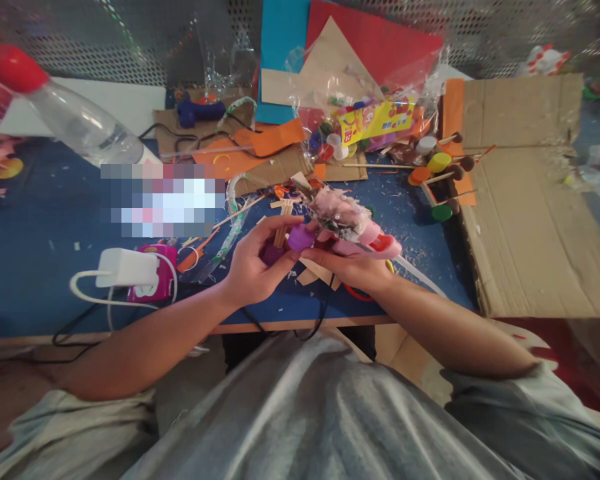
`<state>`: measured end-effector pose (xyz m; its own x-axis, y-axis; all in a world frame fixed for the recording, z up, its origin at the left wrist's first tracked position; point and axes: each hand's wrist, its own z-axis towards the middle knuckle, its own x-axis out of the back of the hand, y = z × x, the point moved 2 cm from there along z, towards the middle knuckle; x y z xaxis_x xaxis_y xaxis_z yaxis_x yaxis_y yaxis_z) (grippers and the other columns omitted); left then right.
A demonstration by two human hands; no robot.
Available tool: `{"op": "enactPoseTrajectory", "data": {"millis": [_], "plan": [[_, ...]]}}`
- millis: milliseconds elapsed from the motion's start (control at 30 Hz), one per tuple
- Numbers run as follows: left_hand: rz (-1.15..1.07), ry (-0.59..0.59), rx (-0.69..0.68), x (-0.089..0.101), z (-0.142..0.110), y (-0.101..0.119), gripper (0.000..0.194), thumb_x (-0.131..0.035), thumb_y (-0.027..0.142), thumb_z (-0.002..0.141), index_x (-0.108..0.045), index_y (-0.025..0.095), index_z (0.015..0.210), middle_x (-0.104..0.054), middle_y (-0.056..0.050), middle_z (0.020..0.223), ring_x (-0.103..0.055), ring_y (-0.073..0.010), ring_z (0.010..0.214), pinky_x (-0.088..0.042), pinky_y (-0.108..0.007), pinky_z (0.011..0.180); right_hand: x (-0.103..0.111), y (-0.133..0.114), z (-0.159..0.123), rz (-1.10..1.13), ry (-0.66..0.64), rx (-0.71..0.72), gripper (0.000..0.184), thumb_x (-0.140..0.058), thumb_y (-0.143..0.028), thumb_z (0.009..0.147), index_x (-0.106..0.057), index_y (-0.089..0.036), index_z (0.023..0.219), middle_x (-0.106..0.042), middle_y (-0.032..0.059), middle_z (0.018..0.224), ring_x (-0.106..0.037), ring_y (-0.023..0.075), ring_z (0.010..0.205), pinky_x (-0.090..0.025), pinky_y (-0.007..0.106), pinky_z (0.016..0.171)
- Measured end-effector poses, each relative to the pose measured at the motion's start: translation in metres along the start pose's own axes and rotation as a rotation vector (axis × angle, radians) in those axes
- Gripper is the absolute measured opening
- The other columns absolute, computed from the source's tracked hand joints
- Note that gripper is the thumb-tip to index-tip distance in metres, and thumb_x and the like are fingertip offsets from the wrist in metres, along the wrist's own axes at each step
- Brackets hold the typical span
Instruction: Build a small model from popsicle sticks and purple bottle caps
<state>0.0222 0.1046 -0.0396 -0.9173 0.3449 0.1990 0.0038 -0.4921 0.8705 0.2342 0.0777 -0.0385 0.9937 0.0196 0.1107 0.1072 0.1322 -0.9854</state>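
My left hand pinches a small purple piece, seemingly a bottle cap, between thumb and fingers. Wrapped beneath a pink hot glue gun, my right hand meets the left at the cap. Whitish stringy residue and dark bits coat the gun, whose narrow end points up and left. From its other end a pale translucent stick runs down to the right. Flat wooden sticks lie just beyond my left fingers, with a darker purple piece partly hidden by them.
Cardboard covers the right side, beside colored caps joined to sticks. A clear bag of caps lies behind. At left are a red-capped bottle, a white charger with cables, and a pixelated patch. Scraps litter the blue table.
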Motion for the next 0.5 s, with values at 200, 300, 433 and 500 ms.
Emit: {"op": "enactPoseTrajectory", "data": {"millis": [200,300,433,500], "plan": [[-0.164,-0.045,0.078,0.0,0.002,-0.002,0.05,-0.09,0.05,0.102,-0.075,0.026,0.143,-0.077,-0.004,0.093,-0.071,-0.0162,0.073,-0.057,-0.027,0.063,0.002,-0.003,0.001,-0.007,-0.057,0.025,0.057,-0.094,-0.078,0.084,-0.065,-0.03,0.086,-0.07,0.0024,0.085,-0.07,0.0247,0.08,-0.066,0.045,0.075],[-0.179,-0.036,0.079,0.0,0.003,-0.002,0.046,-0.096,0.045,0.098,-0.073,0.026,0.134,-0.077,-0.002,0.094,-0.067,-0.013,0.069,-0.054,-0.025,0.061,0.007,-0.002,0.002,-0.051,-0.11,0.07,0.049,-0.093,-0.073,0.088,-0.069,-0.03,0.086,-0.076,0.0056,0.098,-0.076,0.0286,0.095,-0.07,0.05,0.09],[-0.213,-0.062,0.064,-0.002,0.003,-0.001,0.037,-0.096,0.042,0.098,-0.074,0.026,0.124,-0.074,0.001,0.087,-0.062,-0.0108,0.065,-0.051,-0.023,0.059,0.012,-0.002,0.002,-0.101,-0.176,0.136,0.04,-0.091,-0.063,0.093,-0.071,-0.03,0.085,-0.077,0.0067,0.106,-0.077,0.031,0.109,-0.068,0.057,0.112],[-0.213,-0.078,0.078,-0.002,0.003,-0.002,0.037,-0.095,0.044,0.099,-0.074,0.026,0.124,-0.072,0.002,0.084,-0.06,-0.0106,0.062,-0.049,-0.024,0.057,0.013,-0.004,0.003,-0.097,-0.189,0.14,0.042,-0.092,-0.061,0.092,-0.067,-0.03,0.079,-0.075,0.0065,0.102,-0.076,0.0312,0.107,-0.067,0.058,0.112]]}}
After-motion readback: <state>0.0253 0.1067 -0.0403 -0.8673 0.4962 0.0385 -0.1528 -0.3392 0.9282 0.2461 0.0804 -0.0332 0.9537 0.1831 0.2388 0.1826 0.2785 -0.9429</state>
